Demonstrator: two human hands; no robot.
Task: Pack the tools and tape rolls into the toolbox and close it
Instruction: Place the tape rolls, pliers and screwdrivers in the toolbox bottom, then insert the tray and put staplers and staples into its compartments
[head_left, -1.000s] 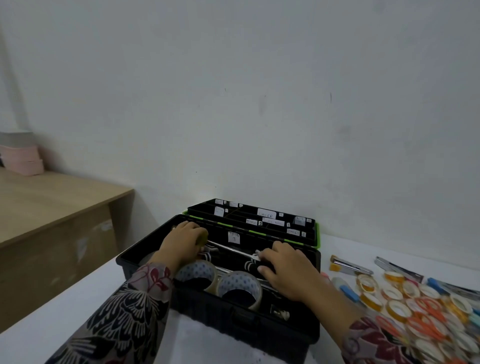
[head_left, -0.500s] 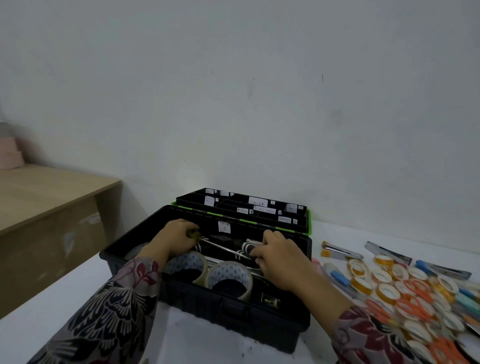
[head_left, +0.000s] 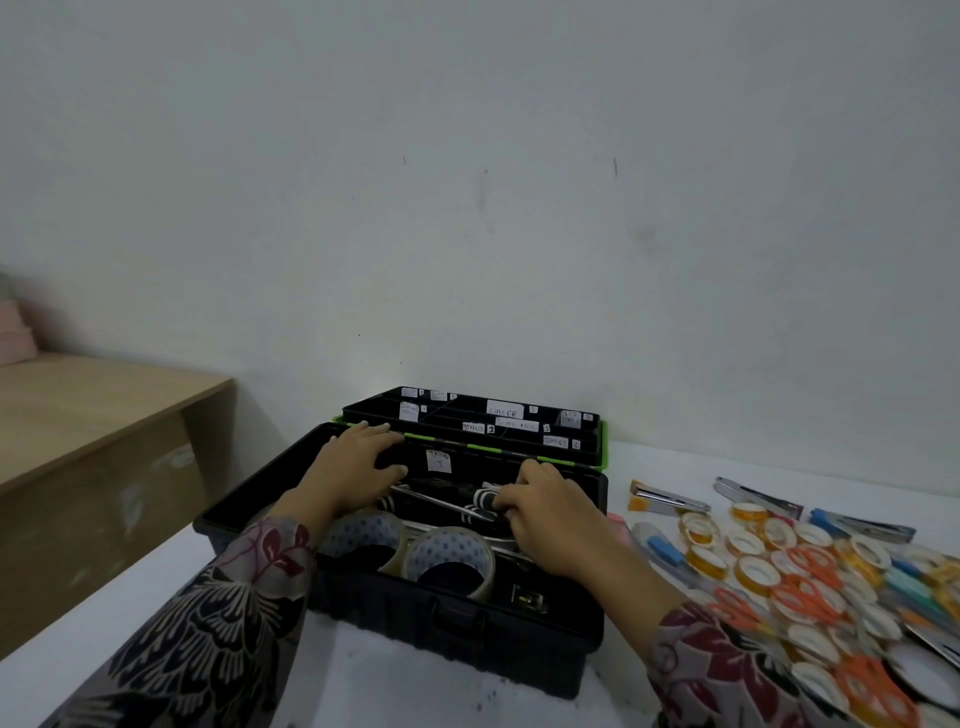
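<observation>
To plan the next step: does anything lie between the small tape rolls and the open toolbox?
A blue-tipped tool lies on the table between the small tape rolls and the toolbox; its lid is open.

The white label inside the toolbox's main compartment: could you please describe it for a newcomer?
Find the open black plastic toolbox on the white table. On its inner back wall sits the small white paper label, alone there, unlike those on the lid tray.
</observation>
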